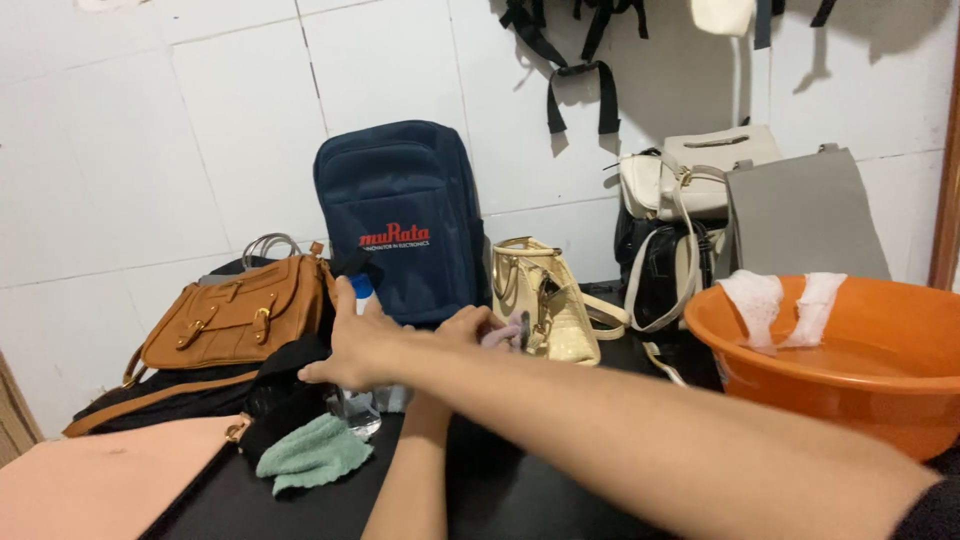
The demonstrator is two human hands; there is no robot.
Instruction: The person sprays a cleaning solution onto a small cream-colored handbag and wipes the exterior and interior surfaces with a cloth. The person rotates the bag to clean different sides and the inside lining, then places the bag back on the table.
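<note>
My arms are crossed over a black table (500,480). My right hand (355,350) reaches left and wraps around a clear bottle (358,410) with a blue cap (363,290); the hand hides the bottle's middle. My left hand (470,325) comes up beneath the right forearm and pinches a small pale purple cloth (512,328) right beside a cream handbag (550,300). A green cloth (310,452) lies on the table just below the bottle.
A navy backpack (400,215) stands against the tiled wall, with a brown satchel (235,315) and black bags to its left. A pink bag (100,485) lies front left. An orange basin (900,400) with water and white cloths on its rim sits right, white, black and grey bags behind it.
</note>
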